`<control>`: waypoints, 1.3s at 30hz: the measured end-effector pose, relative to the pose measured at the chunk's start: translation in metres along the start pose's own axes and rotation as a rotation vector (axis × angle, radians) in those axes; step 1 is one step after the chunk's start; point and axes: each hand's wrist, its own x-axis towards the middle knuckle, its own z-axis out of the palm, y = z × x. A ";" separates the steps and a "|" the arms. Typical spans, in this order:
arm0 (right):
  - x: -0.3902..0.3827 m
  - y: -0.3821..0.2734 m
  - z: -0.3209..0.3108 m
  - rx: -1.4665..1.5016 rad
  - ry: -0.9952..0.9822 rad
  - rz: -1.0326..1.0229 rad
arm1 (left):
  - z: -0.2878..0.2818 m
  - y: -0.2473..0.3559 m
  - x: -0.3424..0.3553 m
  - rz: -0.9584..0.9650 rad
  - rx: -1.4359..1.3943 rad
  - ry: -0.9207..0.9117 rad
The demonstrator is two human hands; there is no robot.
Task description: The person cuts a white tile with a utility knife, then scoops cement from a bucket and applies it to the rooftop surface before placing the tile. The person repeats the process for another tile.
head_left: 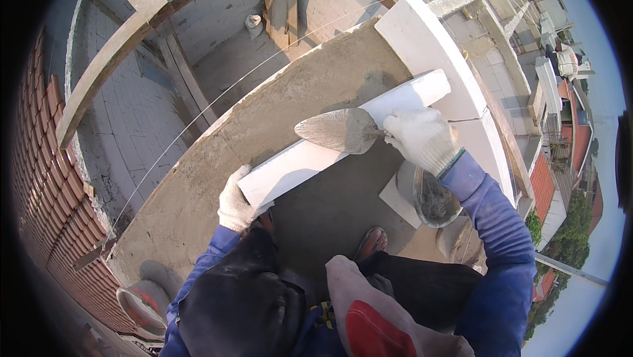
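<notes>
My left hand [236, 202], in a white knit glove, grips the near left end of a long white block [285, 173], which lies slantwise in front of me. In my gloved right hand [423, 136] is a trowel [337, 131], its handle hidden in my fist. The trowel's pointed, mortar-smeared blade lies across the upper face of the block, pointing left. Whether the blade presses on the block or hovers just above it I cannot tell. Below my right forearm stands a bucket [435, 200] with grey mortar inside.
White blocks [432, 47] form a curved row on the right. A taut string [217, 97] runs along the outer edge of the grey mortar surface [264, 116]. Beyond that edge is a lower walled space with planks [280, 10] and a sack [254, 25]. Another bucket [143, 307] sits lower left. Another person [567, 61] is far right.
</notes>
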 end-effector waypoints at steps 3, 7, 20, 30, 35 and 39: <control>-0.060 -0.006 -0.060 0.052 -0.017 0.357 | -0.003 -0.008 -0.008 0.037 0.122 -0.041; -0.193 0.013 -0.084 0.398 -0.209 0.858 | -0.010 0.018 0.000 0.078 0.173 -0.136; -0.292 -0.013 0.050 0.129 -0.368 1.014 | -0.006 0.117 0.031 0.446 0.618 0.008; -0.264 -0.038 0.074 0.352 -0.373 0.985 | 0.023 0.123 0.034 0.369 0.789 -0.027; -0.261 -0.047 0.092 0.457 -0.237 0.943 | 0.021 0.126 0.033 0.353 0.810 -0.048; -0.256 -0.050 0.049 0.977 -0.332 1.215 | 0.025 0.124 0.035 0.358 0.807 -0.049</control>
